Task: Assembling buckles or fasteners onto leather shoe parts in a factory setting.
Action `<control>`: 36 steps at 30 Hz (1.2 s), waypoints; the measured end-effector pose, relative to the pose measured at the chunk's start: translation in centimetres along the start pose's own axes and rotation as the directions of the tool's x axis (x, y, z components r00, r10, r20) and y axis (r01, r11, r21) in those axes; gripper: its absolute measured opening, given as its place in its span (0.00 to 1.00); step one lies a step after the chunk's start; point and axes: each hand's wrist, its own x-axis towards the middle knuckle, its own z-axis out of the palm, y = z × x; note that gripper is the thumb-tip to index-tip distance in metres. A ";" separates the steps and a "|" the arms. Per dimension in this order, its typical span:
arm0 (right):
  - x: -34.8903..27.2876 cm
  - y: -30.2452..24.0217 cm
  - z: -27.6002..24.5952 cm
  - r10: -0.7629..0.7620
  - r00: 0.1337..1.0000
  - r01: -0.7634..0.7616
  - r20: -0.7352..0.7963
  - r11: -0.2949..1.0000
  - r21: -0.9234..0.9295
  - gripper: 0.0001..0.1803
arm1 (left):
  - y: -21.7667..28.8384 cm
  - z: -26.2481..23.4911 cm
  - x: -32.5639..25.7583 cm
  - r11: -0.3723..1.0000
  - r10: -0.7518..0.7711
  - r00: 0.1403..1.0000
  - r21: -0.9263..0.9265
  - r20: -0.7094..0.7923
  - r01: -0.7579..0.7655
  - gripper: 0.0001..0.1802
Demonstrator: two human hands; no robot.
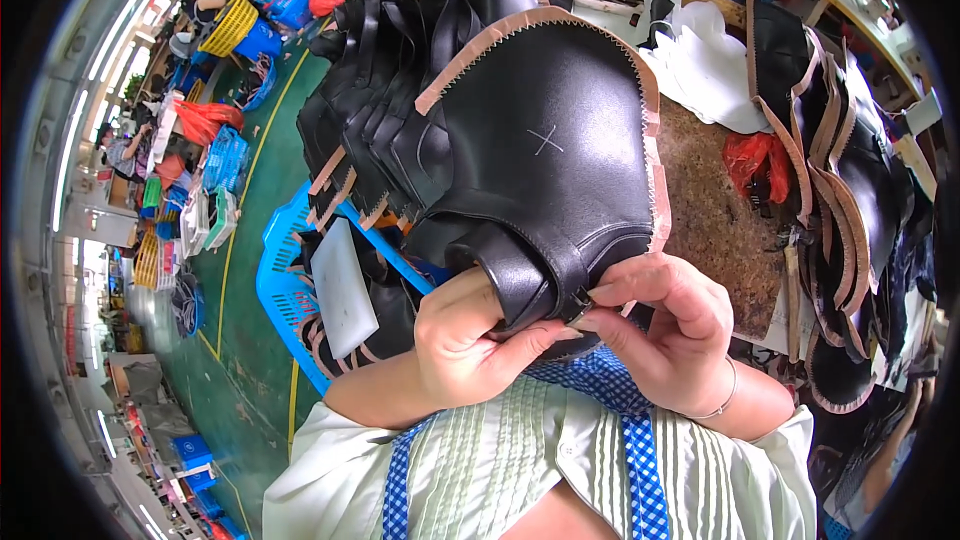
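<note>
A black leather shoe upper [590, 165] spreads out in front of me, with a tan edge strip zigzag-stitched along its rim and a pale X drawn on its face. A narrow black strap [562, 262] crosses its near end. My left hand [465, 340] reaches into the curled near part, its thumb pressed against the lower edge. From the right, my right hand [675, 335] pinches a small dark metal piece, which looks like a buckle [577, 306], at the strap's end. Both thumbs almost meet there. The left fingertips are hidden inside the leather.
Several more black uppers [375, 130] are piled at the left, above a blue basket [272, 275] holding a white slab [343, 290]. Another stack of uppers [835, 190] hangs at the right of the worn brown bench [715, 200], near a red plastic bag [757, 165].
</note>
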 end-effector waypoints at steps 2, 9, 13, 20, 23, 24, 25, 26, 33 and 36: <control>0.0 0.2 0.1 0.016 1.000 -0.016 -0.001 0.999 0.032 0.12 | -0.4 0.3 -0.4 1.000 -0.012 0.999 -0.008 -0.035 0.011 0.11; 0.1 0.2 0.2 0.025 1.000 -0.024 -0.008 0.995 0.093 0.12 | -0.5 0.9 -0.5 1.000 0.014 0.996 -0.006 -0.089 -0.014 0.11; 0.3 0.3 0.0 0.013 1.000 -0.015 0.022 0.994 0.108 0.12 | -0.5 1.1 -1.0 0.999 -0.005 0.994 0.039 -0.113 0.009 0.12; 0.2 0.5 0.0 0.122 0.992 -0.126 0.029 0.967 0.221 0.11 | 0.5 0.2 -0.7 0.981 0.052 0.999 0.187 0.018 -0.054 0.14; 0.1 0.9 -0.1 0.072 0.991 -0.095 0.109 0.971 0.220 0.14 | -0.3 0.4 0.3 0.968 0.174 0.985 0.183 -0.008 -0.170 0.13; 0.2 0.1 0.1 0.203 0.977 -0.212 0.063 0.897 0.388 0.16 | -0.4 0.2 0.5 0.968 0.182 0.983 0.171 0.030 -0.184 0.13; 0.3 -0.4 0.2 0.335 0.941 -0.302 0.040 0.782 0.546 0.19 | -0.2 0.1 0.6 0.968 0.179 0.984 0.172 0.025 -0.181 0.13; 0.4 -0.2 -0.3 0.343 0.932 -0.347 0.118 0.749 0.565 0.25 | 0.0 0.1 0.7 0.970 0.174 0.984 0.166 0.027 -0.176 0.13; 0.8 0.5 -1.2 0.394 0.873 -0.487 0.289 0.662 0.569 0.25 | 0.1 0.1 1.1 0.992 0.097 0.993 0.078 0.060 -0.102 0.14; 0.8 0.6 -1.0 0.376 0.884 -0.462 0.278 0.610 0.644 0.25 | 0.0 -0.1 1.1 0.994 0.083 0.993 0.061 0.084 -0.088 0.13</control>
